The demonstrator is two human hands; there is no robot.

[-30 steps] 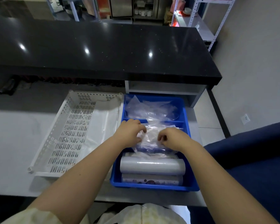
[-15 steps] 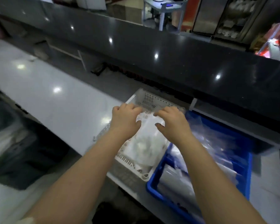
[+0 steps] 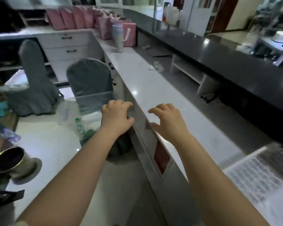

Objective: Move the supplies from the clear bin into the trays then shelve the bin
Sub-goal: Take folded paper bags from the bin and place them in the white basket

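Note:
Both of my hands are stretched out in front of me over the edge of the white counter [image 3: 153, 88]. My left hand [image 3: 117, 115] holds nothing and its fingers are spread and curled. My right hand [image 3: 167, 119] is also empty, fingers apart. The white perforated tray [image 3: 258, 173] shows only at the lower right corner. The blue tray is out of view. A clear bin [image 3: 93, 101] stands on the floor past my left hand, next to crumpled clear plastic bags [image 3: 83, 121].
Two grey-covered chairs [image 3: 88, 77] stand left of the counter. A tall bottle [image 3: 118, 38] and pink bags [image 3: 104, 25] sit at the counter's far end. A black raised counter [image 3: 219, 51] runs along the right. A metal pot [image 3: 11, 159] is at lower left.
My view has swung far to the left, away from the two trays. My hands let go of the plastic bags, left the trays and now hang empty over the counter edge.

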